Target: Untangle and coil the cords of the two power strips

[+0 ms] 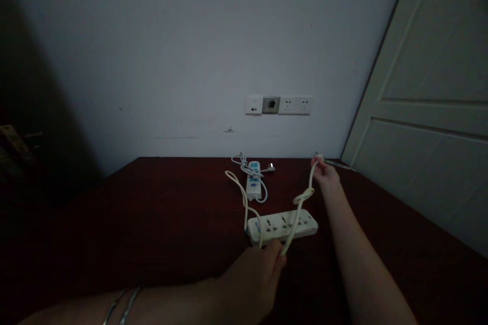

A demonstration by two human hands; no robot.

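A white power strip (pixel 282 225) lies on the dark red table (pixel 160 213), its cord (pixel 301 208) looping up with a knot in it. My left hand (pixel 256 278) is closed on the cord just in front of the strip. Farther back, my right hand (pixel 325 172) pinches the far end of the same cord near the plug. The cord runs taut between the two hands. A second, smaller white power strip (pixel 253 182) with blue markings lies behind, its cord coiled around it.
Wall sockets (pixel 279 105) sit on the white wall above the table's back edge. A white door (pixel 430 111) stands at the right. A dark object (pixel 15 147) is at the far left. Bracelets (pixel 122 305) circle my left wrist.
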